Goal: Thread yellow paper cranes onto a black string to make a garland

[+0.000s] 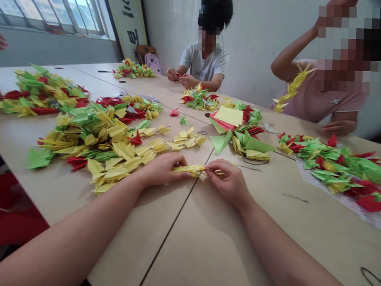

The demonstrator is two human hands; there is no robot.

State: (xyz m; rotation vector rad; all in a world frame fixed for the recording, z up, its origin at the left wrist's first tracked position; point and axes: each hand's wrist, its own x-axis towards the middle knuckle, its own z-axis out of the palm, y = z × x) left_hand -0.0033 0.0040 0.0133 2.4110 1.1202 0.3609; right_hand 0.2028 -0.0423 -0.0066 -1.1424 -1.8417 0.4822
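Observation:
My left hand and my right hand rest on the beige table and both pinch a flattened yellow paper crane between them. The left fingers close round its left end, the right fingers on its right tip. Just left of my hands lies a big heap of yellow, green and red folded cranes. A stack of flat square paper sheets, yellow on top, lies behind my hands, with green and yellow folded pieces beside it.
Across the table a person in a white shirt folds red paper. At the right a person in pink lifts a string of yellow cranes. More crane piles lie at far left, back and right. Thin wires lie loose.

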